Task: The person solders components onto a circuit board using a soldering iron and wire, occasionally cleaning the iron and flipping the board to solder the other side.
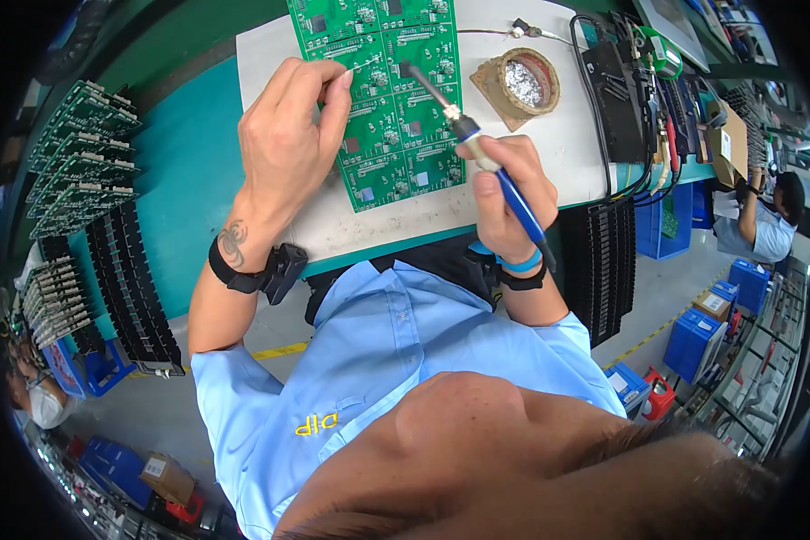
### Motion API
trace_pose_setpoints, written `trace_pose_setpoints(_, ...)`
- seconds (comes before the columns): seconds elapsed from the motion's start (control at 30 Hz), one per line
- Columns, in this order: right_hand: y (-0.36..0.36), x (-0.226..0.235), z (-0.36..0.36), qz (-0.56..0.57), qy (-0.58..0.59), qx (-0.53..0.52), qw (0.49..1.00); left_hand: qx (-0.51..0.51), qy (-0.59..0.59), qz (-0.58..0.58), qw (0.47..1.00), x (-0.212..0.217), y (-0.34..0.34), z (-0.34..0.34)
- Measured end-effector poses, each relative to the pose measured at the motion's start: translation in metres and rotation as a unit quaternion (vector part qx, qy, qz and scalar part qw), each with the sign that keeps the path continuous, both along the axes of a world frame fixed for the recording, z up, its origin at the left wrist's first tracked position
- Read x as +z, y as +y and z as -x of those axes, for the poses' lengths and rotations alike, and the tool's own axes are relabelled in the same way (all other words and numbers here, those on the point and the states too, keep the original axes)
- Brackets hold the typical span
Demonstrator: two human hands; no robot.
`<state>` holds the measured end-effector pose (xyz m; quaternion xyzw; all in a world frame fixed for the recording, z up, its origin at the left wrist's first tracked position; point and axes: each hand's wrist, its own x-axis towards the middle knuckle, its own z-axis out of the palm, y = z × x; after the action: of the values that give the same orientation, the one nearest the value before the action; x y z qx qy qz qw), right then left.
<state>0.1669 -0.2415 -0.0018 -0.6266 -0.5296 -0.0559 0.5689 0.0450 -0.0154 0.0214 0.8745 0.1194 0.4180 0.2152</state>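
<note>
Head view shows soldering seemingly midway: left hand (288, 126) pinches solder wire (358, 65) over the green circuit board (396, 108) (on the white mat); right hand (504, 193) grips the soldering iron (463, 135), tip touching the board; finished joints cannot be told.

A white mat (576, 144) covers the teal workbench (189, 180). On the mat lie a green circuit board (396, 99) and a round tin of solder wool (526, 83); black racks (126, 279) stand at the bench's left.

Right hand (504, 193) grips blue soldering iron (477, 148), tip on green circuit board (387, 99), frame top centre. Left hand (288, 135) pinches thin solder wire (362, 65) over board.
</note>
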Motion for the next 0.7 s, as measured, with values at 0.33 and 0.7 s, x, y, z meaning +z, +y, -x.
trace_pose_setpoints(0.33,0.017,0.000,0.001,0.005,-0.002,0.014,1.000,0.002,0.004,0.003,1.000,0.001,-0.001,-0.001)
trace_pose_setpoints(0.7,0.014,0.000,0.002,-0.038,0.021,-0.006,0.999,0.003,0.004,0.003,1.000,0.003,-0.001,0.002)
